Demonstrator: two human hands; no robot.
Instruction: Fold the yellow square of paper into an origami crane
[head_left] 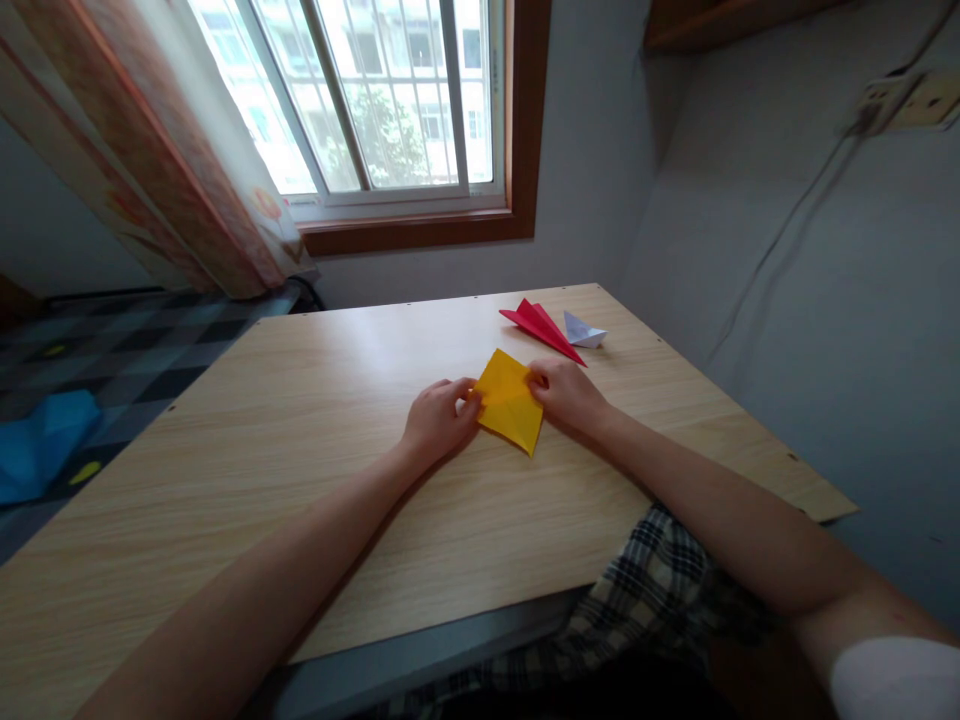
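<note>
A yellow piece of folded paper (511, 402), roughly diamond-shaped with creases across it, is held between my two hands just above or on the table. My left hand (442, 415) pinches its left corner between thumb and fingers. At the opposite corner, my right hand (566, 392) has its fingers closed on the paper's right edge. Whether the paper rests on the tabletop, I cannot tell. Just beyond my right hand lies a red paper plane (541, 328), and beside it sits a small white paper boat (583, 331).
The pale wooden table (337, 380) reaches toward a barred window (397, 100) with a patterned curtain (150, 150). On the left, blue folded paper (45, 440) lies on a checked cloth (150, 335). A wall socket (885, 105) with a hanging cable is at right.
</note>
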